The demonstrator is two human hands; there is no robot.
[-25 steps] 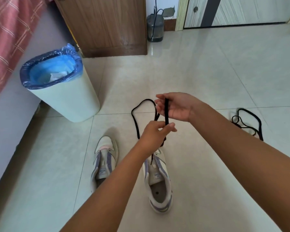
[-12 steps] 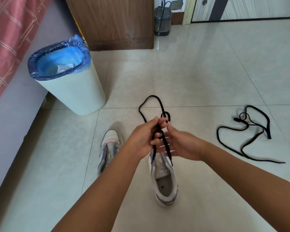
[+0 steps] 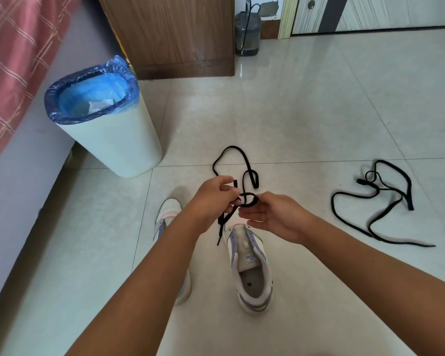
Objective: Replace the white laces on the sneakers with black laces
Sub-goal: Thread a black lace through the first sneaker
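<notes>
Two white sneakers with purple stripes stand on the tiled floor, neither with a lace in it. The right sneaker (image 3: pixel 250 268) lies below my hands; the left sneaker (image 3: pixel 168 214) is partly hidden by my left forearm. My left hand (image 3: pixel 213 199) pinches a black lace (image 3: pixel 243 163) near one end. My right hand (image 3: pixel 270 214) is palm up, its fingertips pinching a small loop of the same lace. The rest of this lace trails on the floor beyond my hands. A second black lace (image 3: pixel 380 201) lies loose on the floor to the right.
A white bin (image 3: pixel 118 145) with a blue liner stands at the left, next to a bed with a red checked cover (image 3: pixel 13 60). A wooden cabinet (image 3: pixel 170 34) and a small grey container (image 3: pixel 247 32) are at the back.
Both hands dropped from in front of me to just above the right sneaker. The lace, held stretched between them a second ago, is now bunched into a small loop at my fingertips.
</notes>
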